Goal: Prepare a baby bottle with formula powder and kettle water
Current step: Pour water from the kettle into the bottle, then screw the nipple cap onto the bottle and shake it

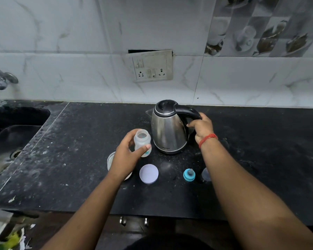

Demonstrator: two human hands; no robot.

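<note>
A clear baby bottle [142, 140] with no top stands upright just left of the steel kettle [167, 130]; my left hand [126, 156] is wrapped around it. My right hand [202, 128] grips the kettle's black handle, and the kettle sits on the black counter [79, 159] with its lid down. Partly hidden under my left wrist is a round formula container [111, 159]. Its pale round lid [149, 173] lies flat in front of the bottle. The blue teat ring [189, 175] and a clear bottle cap [206, 174] lie to the right of that lid.
A dark sink [9, 141] is sunk into the counter at the left, with a tap [2, 78] above it. A wall socket plate [151, 66] hangs on the tiled wall behind the kettle. The counter's front edge runs just above two cabinet handles [134, 221].
</note>
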